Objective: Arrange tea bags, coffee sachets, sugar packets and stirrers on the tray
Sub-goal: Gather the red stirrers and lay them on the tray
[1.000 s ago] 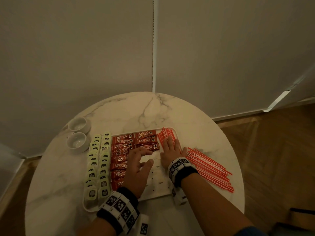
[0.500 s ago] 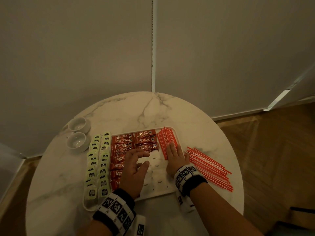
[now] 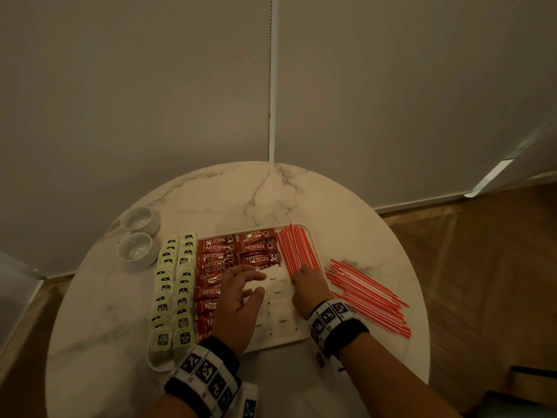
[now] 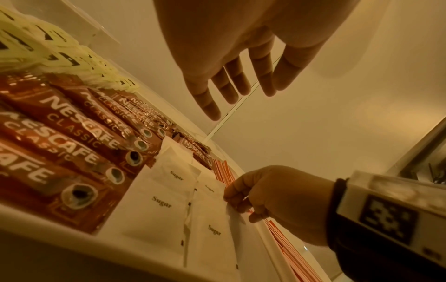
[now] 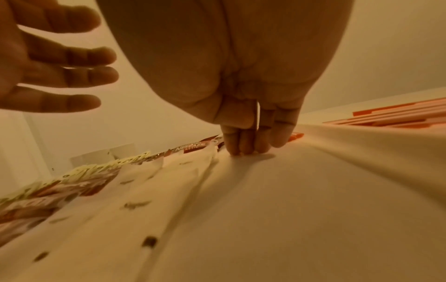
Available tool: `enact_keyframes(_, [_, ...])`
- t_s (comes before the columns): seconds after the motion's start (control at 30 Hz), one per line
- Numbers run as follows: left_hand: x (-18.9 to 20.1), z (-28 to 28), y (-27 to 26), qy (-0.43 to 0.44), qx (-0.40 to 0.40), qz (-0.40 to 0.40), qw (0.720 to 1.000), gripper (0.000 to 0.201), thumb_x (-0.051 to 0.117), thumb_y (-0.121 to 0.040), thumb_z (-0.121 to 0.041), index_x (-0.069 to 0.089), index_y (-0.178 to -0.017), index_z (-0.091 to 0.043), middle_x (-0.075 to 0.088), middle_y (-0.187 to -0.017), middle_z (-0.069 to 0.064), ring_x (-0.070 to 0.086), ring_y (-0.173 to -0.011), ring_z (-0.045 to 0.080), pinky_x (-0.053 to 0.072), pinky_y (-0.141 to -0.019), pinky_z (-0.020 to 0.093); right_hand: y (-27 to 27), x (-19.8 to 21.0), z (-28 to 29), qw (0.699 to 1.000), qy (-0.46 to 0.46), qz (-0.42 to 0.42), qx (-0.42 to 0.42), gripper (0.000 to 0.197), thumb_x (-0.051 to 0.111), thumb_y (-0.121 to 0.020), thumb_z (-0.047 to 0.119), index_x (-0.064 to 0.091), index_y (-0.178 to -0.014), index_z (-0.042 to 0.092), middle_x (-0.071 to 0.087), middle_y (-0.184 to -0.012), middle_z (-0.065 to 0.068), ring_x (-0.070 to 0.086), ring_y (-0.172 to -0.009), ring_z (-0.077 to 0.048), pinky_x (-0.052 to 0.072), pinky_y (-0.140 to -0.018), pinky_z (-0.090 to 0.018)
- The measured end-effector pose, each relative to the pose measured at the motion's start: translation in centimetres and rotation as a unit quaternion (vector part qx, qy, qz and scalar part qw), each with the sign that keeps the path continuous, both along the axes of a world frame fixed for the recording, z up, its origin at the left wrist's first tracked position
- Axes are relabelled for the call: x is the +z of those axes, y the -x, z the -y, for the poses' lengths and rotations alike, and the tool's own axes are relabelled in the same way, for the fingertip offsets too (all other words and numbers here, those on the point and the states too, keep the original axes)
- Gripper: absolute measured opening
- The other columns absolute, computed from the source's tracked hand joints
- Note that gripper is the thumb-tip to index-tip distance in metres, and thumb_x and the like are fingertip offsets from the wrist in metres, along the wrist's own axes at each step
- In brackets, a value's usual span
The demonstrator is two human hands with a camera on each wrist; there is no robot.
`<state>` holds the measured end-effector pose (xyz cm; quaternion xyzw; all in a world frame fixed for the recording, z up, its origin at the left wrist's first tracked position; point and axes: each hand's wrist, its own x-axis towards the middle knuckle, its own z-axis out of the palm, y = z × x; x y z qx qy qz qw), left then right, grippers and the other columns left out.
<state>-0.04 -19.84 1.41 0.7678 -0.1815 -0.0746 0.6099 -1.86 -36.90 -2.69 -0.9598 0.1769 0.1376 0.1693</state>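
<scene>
The white tray holds two rows of pale green tea bags, red coffee sachets, white sugar packets and a band of red stirrers along its right side. More stirrers lie loose on the table right of the tray. My left hand hovers above the sachets and sugar with relaxed, spread fingers, holding nothing. My right hand presses its fingertips down on the tray at the near ends of the tray's stirrers, beside the sugar packets.
Two small white bowls stand at the table's left, beside the tea bags. The round marble table sits against a pale wall. Wooden floor lies to the right.
My right hand has slid back toward me along the tray's stirrers, from lying flat on them to touching their near ends. My left hand has stayed hovering over the sachets.
</scene>
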Motion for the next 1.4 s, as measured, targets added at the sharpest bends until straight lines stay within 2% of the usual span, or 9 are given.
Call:
enact_keyframes(0.27, [0.8,-0.1,0.2,-0.012,0.000,-0.011,1.000,0.017,0.052,-0.077,-0.020,0.060,-0.091,-0.026,0.046,-0.115,-0.010,0.044,-0.106,-0.011,0.040,-0.081,0.009,-0.8,0.8,0.2,0.999,-0.038,0.012,-0.027,0.030,0.046,-0.092,0.006,0.056,-0.120,0.011,0.051,-0.121,-0.005,0.046,-0.110,-0.020,0.041,-0.100,-0.031])
enact_keyframes(0.4, [1.2,-0.4,0.2,-0.001,0.006,0.006,1.000,0.014,0.054,-0.081,-0.010,0.061,-0.089,-0.020,0.048,-0.112,-0.004,0.047,-0.102,-0.009,0.038,-0.079,0.002,1.0,2.0,3.5,0.985,-0.068,0.079,-0.136,0.022,0.053,-0.089,0.008,0.061,-0.109,0.014,0.057,-0.114,-0.005,0.054,-0.107,-0.023,0.045,-0.097,-0.034])
enact_keyframes(0.47, [0.9,-0.7,0.3,-0.002,-0.002,0.004,1.000,0.014,0.054,-0.082,-0.011,0.061,-0.090,-0.021,0.049,-0.113,-0.005,0.048,-0.101,-0.007,0.042,-0.078,0.006,3.0,1.9,6.4,0.980,-0.014,0.088,-0.180,0.042,0.062,-0.085,0.021,0.053,-0.125,0.019,0.053,-0.126,-0.007,0.050,-0.116,-0.026,0.041,-0.101,-0.039])
enact_keyframes(0.57, [0.3,-0.9,0.6,-0.005,-0.023,-0.018,1.000,0.015,0.053,-0.080,-0.020,0.061,-0.091,-0.026,0.049,-0.114,-0.012,0.048,-0.106,-0.005,0.044,-0.084,0.018,6.6,1.0,9.9,0.984,0.013,-0.016,-0.178,0.093,0.069,-0.073,0.054,0.020,-0.147,0.026,0.034,-0.146,-0.004,0.034,-0.134,-0.025,0.028,-0.110,-0.049])
enact_keyframes(0.7, [-0.2,-0.3,1.6,-0.011,-0.051,-0.033,0.998,0.016,0.053,-0.080,-0.024,0.062,-0.089,-0.033,0.049,-0.111,-0.013,0.051,-0.102,0.004,0.046,-0.084,0.027,9.8,-0.2,11.0,0.988,0.046,-0.097,-0.112,0.115,0.072,-0.068,0.050,-0.003,-0.151,0.025,0.025,-0.150,-0.003,0.029,-0.137,-0.024,0.026,-0.113,-0.051])
enact_keyframes(0.87, [-0.6,0.8,2.8,-0.009,-0.067,-0.038,0.997,0.014,0.053,-0.081,-0.024,0.064,-0.090,-0.025,0.051,-0.109,-0.011,0.050,-0.108,0.001,0.047,-0.091,0.033,10.5,-0.5,9.8,0.986,0.100,-0.072,-0.111,0.083,0.061,-0.081,0.042,0.016,-0.148,0.021,0.037,-0.139,-0.004,0.038,-0.126,-0.023,0.036,-0.103,-0.044])
enact_keyframes(1.0, [-0.9,2.0,4.0,-0.005,-0.088,-0.045,0.995,0.015,0.052,-0.082,-0.021,0.064,-0.090,-0.026,0.051,-0.110,-0.011,0.050,-0.110,0.003,0.047,-0.093,0.037,9.0,0.2,9.4,0.978,0.116,-0.107,-0.135,0.064,0.062,-0.079,0.043,0.037,-0.134,0.022,0.044,-0.128,-0.005,0.043,-0.120,-0.025,0.037,-0.101,-0.044])
enact_keyframes(1.13, [-0.8,3.1,5.2,-0.011,-0.110,-0.049,0.993,0.015,0.052,-0.081,-0.021,0.063,-0.089,-0.028,0.049,-0.106,-0.018,0.050,-0.110,0.004,0.047,-0.093,0.035,7.8,0.5,9.0,0.969,0.090,-0.145,-0.181,0.062,0.069,-0.072,0.037,0.039,-0.124,0.020,0.050,-0.123,-0.006,0.047,-0.117,-0.027,0.037,-0.100,-0.044])
enact_keyframes(1.4, [-0.4,3.1,5.7,-0.025,-0.122,-0.033,0.992,0.014,0.054,-0.080,-0.022,0.063,-0.090,-0.026,0.048,-0.106,-0.020,0.050,-0.109,0.004,0.045,-0.089,0.027,7.3,-0.3,8.3,0.967,0.104,-0.103,-0.209,0.039,0.054,-0.085,0.025,0.040,-0.121,0.018,0.054,-0.122,-0.009,0.050,-0.114,-0.028,0.040,-0.096,-0.041])
